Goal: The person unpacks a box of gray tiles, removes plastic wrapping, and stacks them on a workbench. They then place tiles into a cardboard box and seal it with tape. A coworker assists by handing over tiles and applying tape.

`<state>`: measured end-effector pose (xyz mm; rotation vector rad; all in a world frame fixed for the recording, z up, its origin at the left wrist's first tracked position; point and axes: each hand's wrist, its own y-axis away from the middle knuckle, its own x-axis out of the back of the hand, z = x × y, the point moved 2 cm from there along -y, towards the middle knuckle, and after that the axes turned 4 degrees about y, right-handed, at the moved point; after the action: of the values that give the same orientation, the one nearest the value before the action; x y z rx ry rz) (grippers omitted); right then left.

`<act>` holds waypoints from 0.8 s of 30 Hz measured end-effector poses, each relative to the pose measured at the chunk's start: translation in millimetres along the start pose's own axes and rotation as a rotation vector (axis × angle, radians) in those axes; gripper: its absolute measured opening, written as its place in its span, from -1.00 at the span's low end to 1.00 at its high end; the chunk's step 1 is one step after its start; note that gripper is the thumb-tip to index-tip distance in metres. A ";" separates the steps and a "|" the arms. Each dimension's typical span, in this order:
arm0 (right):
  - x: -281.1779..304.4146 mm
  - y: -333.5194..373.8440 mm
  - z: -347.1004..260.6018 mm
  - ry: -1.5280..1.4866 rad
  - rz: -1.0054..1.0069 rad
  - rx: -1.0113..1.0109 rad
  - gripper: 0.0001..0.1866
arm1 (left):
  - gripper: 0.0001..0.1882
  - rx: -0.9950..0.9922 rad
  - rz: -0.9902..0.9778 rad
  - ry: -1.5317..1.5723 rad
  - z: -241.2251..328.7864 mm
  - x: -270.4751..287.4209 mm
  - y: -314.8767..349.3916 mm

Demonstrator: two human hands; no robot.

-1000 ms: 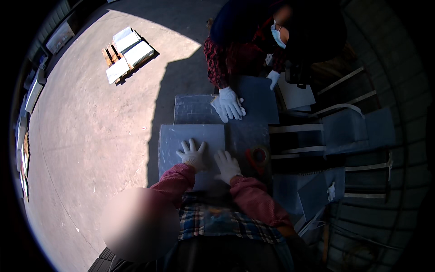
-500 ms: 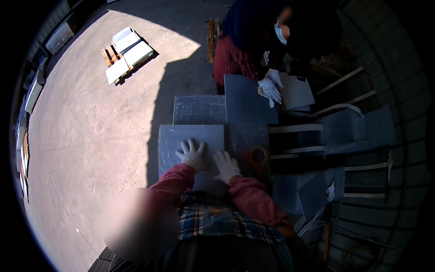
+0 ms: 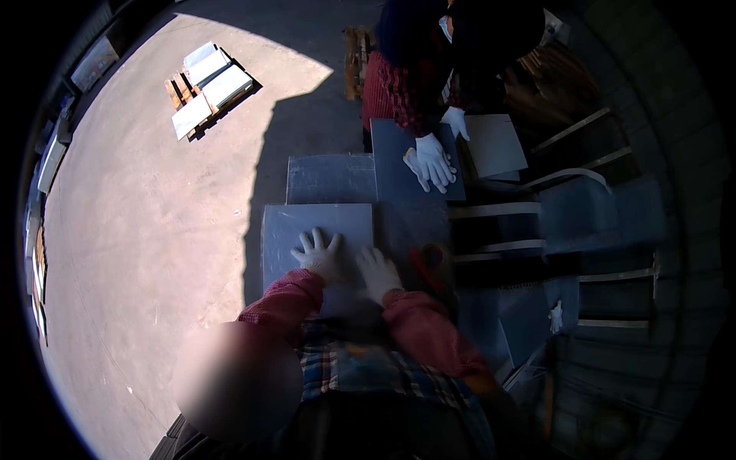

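The person's left hand [image 3: 320,257] presses flat on a grey panel [image 3: 310,218], fingers spread wide, gripping nothing; the right hand [image 3: 378,274] lies flat by its right edge, fingers extended, likewise grasping nothing. Both palms are down, apparently to steady the panel, which rests at the near left corner of the scratched dark surface [image 3: 412,225]. A red tape dispenser [image 3: 429,264], blurred, sits by the right edge, perhaps to stay within reach. Opposite, a co-worker's two gloved hands [image 3: 433,162] rest on a dark panel [image 3: 397,157] at the far right corner. Count: four gloved hands, two panels on the surface, one dispenser.
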<state>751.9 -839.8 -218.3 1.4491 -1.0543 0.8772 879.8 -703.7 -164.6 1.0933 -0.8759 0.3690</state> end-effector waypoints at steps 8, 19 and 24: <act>3.9 -7.7 2.5 0.024 -0.077 -0.072 0.18 | 0.37 -0.014 0.028 -0.009 16.1 -2.2 -2.0; 0.4 4.4 6.0 -0.050 -0.042 -0.140 0.16 | 0.44 0.023 0.052 -0.093 22.7 -19.4 -1.8; 21.8 15.8 0.8 -0.103 -0.070 -0.126 0.08 | 0.39 0.000 0.062 -0.080 25.0 -15.4 1.7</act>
<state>744.3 -844.0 -192.8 1.4288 -1.1079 0.6805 858.4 -722.7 -170.9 1.0886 -0.9817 0.3785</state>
